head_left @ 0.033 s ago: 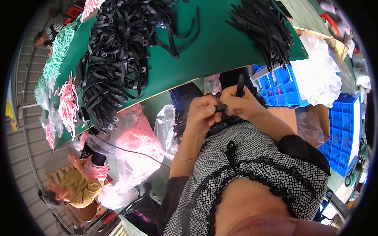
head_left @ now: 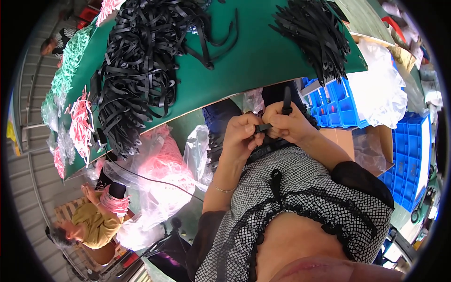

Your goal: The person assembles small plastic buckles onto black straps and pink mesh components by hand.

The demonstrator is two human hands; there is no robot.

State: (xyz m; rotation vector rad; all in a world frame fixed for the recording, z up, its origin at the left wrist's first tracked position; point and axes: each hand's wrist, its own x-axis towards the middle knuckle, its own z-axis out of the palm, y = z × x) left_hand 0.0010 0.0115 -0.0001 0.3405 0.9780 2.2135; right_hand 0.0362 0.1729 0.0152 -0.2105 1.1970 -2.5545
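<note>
Both hands meet close to the body, below the edge of the green counter. The left hand curls its fingers shut around one end of a black plastic strap, wrist bent upward. The right hand pinches the same strap, whose free end sticks up above the knuckles.

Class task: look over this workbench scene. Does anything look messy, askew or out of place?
The large heap of black straps on the green table is tangled, with loops trailing past the near edge. The smaller bundle lies tidier. Both hands, left hand and right hand, hold one black strap.
</note>
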